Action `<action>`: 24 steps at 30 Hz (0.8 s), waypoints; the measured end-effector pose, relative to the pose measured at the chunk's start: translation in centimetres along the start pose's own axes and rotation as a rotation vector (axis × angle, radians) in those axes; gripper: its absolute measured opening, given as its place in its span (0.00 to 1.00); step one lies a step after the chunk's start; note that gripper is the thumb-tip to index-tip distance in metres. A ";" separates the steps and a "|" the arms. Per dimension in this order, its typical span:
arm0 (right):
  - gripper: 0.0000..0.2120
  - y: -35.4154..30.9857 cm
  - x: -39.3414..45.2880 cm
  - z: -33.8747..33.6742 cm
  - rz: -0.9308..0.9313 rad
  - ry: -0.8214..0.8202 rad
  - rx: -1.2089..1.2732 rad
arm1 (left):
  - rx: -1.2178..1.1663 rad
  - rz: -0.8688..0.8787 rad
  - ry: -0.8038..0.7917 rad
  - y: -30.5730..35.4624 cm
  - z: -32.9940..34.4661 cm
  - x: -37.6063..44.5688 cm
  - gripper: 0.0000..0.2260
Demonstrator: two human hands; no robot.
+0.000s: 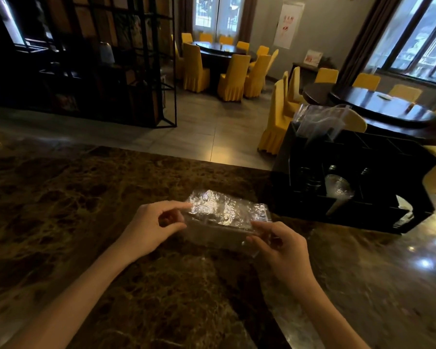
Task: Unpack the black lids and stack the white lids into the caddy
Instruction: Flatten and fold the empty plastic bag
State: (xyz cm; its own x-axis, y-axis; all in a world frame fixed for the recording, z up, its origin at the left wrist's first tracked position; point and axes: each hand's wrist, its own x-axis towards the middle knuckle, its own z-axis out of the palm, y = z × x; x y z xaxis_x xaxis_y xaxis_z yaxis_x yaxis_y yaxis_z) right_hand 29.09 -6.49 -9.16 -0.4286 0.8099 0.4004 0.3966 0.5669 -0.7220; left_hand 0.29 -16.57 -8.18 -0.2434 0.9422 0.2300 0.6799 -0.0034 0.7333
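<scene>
A crinkled clear plastic packet (pixel 224 217) with dark contents lies on the brown marble counter (pixel 86 197) in front of me. My left hand (pixel 156 227) pinches its left end between thumb and fingers. My right hand (pixel 280 245) pinches the packet's near right corner. The black caddy (pixel 363 177) stands to the right of the packet, with several compartments; a clear cup or lid stack (pixel 337 190) and dark stacked lids (pixel 310 182) show in its front slots. No white lids are clearly visible.
Crumpled clear plastic bags (pixel 320 122) stick out of the caddy's top left. Beyond the counter's far edge are tiled floor, round dark tables with yellow-covered chairs (pixel 232 79), and a black metal shelf frame (pixel 126 59) at left.
</scene>
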 end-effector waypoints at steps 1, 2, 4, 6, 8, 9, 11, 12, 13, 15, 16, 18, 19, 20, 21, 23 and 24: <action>0.16 0.0 0.1 -0.2 -0.027 -0.001 -0.032 | 0.024 0.027 0.026 0.1 -0.2 0.0 0.21; 0.15 0.0 0.1 -0.3 -0.054 -0.002 -0.056 | 0.053 0.063 0.054 0.2 -0.3 0.0 0.21; 0.14 0.2 0.3 -0.5 -0.104 0.007 -0.103 | 0.129 0.147 0.117 0.4 -0.3 -0.1 0.20; 0.13 0.4 0.2 -0.3 -0.164 0.057 -0.210 | 0.219 0.231 0.181 0.3 0.0 -0.2 0.18; 0.09 0.7 -0.2 0.3 -0.209 0.106 -0.330 | 0.290 0.283 0.210 -0.3 0.7 -0.6 0.17; 0.08 1.0 -0.6 0.5 -0.212 0.107 -0.363 | 0.319 0.291 0.204 -0.8 1.2 -1.0 0.16; 0.07 1.8 -1.6 1.2 -0.198 0.063 -0.415 | 0.376 0.283 0.161 -1.9 2.2 -2.1 0.15; 0.08 2.4 -2.3 1.5 -0.188 0.027 -0.449 | 0.396 0.277 0.134 -2.5 2.7 -2.8 0.15; 0.09 3.0 -2.9 1.9 -0.181 -0.008 -0.482 | 0.407 0.269 0.109 -3.1 3.2 -3.5 0.15; 0.12 4.0 -4.0 2.5 -0.178 -0.070 -0.528 | 0.413 0.247 0.061 -3.9 4.1 -4.7 0.15; 0.12 4.4 -4.6 2.8 -0.179 -0.095 -0.535 | 0.417 0.234 0.032 -4.2 4.4 -5.2 0.16; 0.13 5.2 -5.7 3.2 -0.167 -0.131 -0.533 | 0.445 0.221 -0.034 -4.7 4.8 -6.1 0.16; 0.14 5.5 -6.1 3.3 -0.154 -0.152 -0.532 | 0.463 0.219 -0.059 -4.8 5.0 -6.4 0.16; 0.15 5.7 -6.4 3.4 -0.145 -0.175 -0.528 | 0.474 0.215 -0.076 -4.8 5.1 -6.7 0.16; 0.16 5.9 -6.7 3.4 -0.140 -0.193 -0.518 | 0.476 0.209 -0.086 -4.7 5.2 -6.9 0.17; 0.16 5.9 -7.1 3.4 -0.123 -0.211 -0.490 | 0.458 0.204 -0.084 -4.6 5.5 -6.9 0.16; 0.16 5.7 -7.2 3.4 -0.106 -0.220 -0.479 | 0.448 0.204 -0.078 -4.5 5.8 -6.7 0.14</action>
State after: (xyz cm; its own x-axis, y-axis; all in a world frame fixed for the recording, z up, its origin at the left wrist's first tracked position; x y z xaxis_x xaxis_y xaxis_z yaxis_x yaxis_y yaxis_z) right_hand 31.72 -9.61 -18.12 -0.6258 0.7232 0.2920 0.6461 0.6905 -0.3254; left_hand 2.90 -20.97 -16.70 -0.0338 0.9596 0.2792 0.9427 -0.0622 0.3278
